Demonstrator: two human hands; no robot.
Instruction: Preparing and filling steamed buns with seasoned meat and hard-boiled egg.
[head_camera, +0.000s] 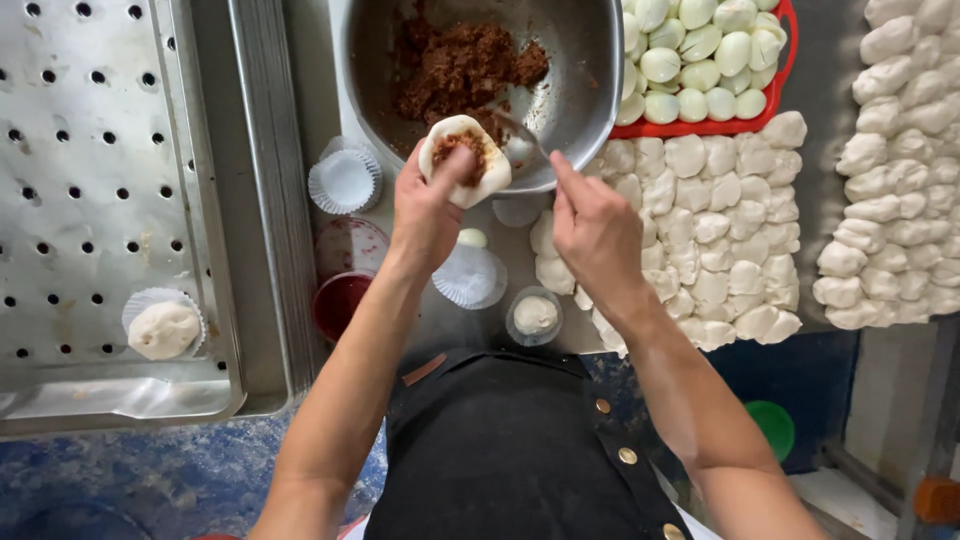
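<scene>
One finished bun (163, 329) sits at eight o'clock — left hand (425, 215) cups a filled dough round (463, 160), right hand (595, 225) pinches a spoon (520, 135), many dough pieces (715, 230) unfilled.

Seen from above, the left hand (425, 215) cupped a flattened dough round (464, 158) holding brown filling. The right hand (597, 232) held a spoon (522, 135) over a metal bowl (580, 80) of the same filling. Dough pieces (710, 230) lay to the right, and a perforated tray (100, 200) to the left carried one bun in a paper cup (163, 323).
</scene>
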